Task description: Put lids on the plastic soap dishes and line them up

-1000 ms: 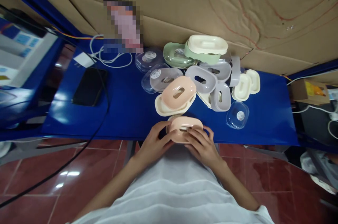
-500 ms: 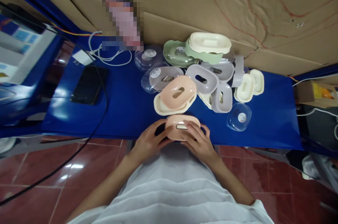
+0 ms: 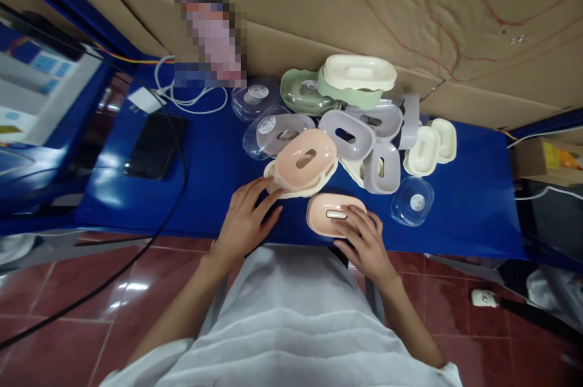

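A peach soap box [image 3: 328,214] lies near the front edge of the blue table [image 3: 209,174]. My right hand [image 3: 364,244] rests on its near right side, fingers curled over it. My left hand [image 3: 243,220] is apart from it, fingers spread, its fingertips touching the cream tray [image 3: 277,189] that carries a peach slotted lid [image 3: 304,160]. Behind them lies a pile of several grey, cream and green box parts [image 3: 359,132].
A clear lid [image 3: 412,200] lies to the right of the peach box. More clear lids [image 3: 262,129] sit left of the pile. A black phone [image 3: 155,145], white cables [image 3: 182,98] and a black cord lie at left. Cardboard [image 3: 364,4] backs the table.
Both hands held the peach box at the table's front edge. Now the right hand has slid it to the right, and the left hand has let go and moved to the cream tray.
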A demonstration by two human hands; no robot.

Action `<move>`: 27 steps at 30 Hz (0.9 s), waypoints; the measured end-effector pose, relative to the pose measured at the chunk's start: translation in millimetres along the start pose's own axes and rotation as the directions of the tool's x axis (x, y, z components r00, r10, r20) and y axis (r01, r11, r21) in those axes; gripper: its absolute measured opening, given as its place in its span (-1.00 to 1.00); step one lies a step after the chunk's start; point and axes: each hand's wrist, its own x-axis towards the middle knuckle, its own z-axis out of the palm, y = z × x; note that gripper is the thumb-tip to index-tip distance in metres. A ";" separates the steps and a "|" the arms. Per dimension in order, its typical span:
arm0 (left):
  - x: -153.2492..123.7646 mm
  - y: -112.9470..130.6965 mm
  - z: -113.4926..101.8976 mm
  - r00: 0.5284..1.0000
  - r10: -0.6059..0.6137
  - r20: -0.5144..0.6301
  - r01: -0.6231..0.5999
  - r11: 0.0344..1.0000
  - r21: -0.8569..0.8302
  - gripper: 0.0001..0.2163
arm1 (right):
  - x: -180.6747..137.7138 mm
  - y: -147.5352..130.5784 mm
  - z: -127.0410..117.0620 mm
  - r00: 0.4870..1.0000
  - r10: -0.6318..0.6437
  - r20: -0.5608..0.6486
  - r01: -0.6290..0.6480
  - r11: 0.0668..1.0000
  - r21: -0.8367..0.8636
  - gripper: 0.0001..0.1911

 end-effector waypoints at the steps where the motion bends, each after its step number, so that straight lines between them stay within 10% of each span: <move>1: -0.2 0.1 0.6 1.000 -0.008 -0.004 0.008 1.000 0.005 -0.64 | -2.5 3.3 -1.9 1.000 0.001 -0.011 -0.002 1.000 -0.011 -0.63; 5: -8.0 12.4 -3.4 0.988 -0.081 -0.132 0.084 0.996 0.022 -0.71 | -15.8 26.7 -17.1 0.927 0.263 -0.266 -0.306 0.942 -0.135 -0.57; 9: -13.5 43.3 -4.3 0.984 0.067 -0.167 -0.079 0.994 -0.072 -0.67 | -30.7 56.7 -33.7 0.623 0.623 -0.473 -0.751 0.645 -0.140 -0.23; 14: -1.7 68.4 10.9 0.981 0.193 0.010 -0.190 0.970 -0.150 -0.81 | -46.9 74.7 -44.0 0.518 0.708 -0.480 -0.810 0.587 -0.009 -0.23; 18: 6.4 62.4 16.2 0.981 0.184 0.055 -0.163 0.948 -0.273 -0.88 | -55.1 61.6 -48.0 0.610 0.639 -0.468 -0.624 0.752 0.213 -0.41; 23: 7.4 55.0 17.4 0.987 0.145 0.069 -0.109 0.921 -0.373 -0.73 | -35.5 22.3 -38.0 0.942 0.204 -0.265 -0.153 0.968 0.200 -0.43; 27: 6.9 55.9 23.3 0.994 0.106 0.031 -0.084 0.908 -0.410 -0.39 | -6.9 9.1 -28.0 0.996 -0.090 -0.028 0.094 0.975 0.201 -0.36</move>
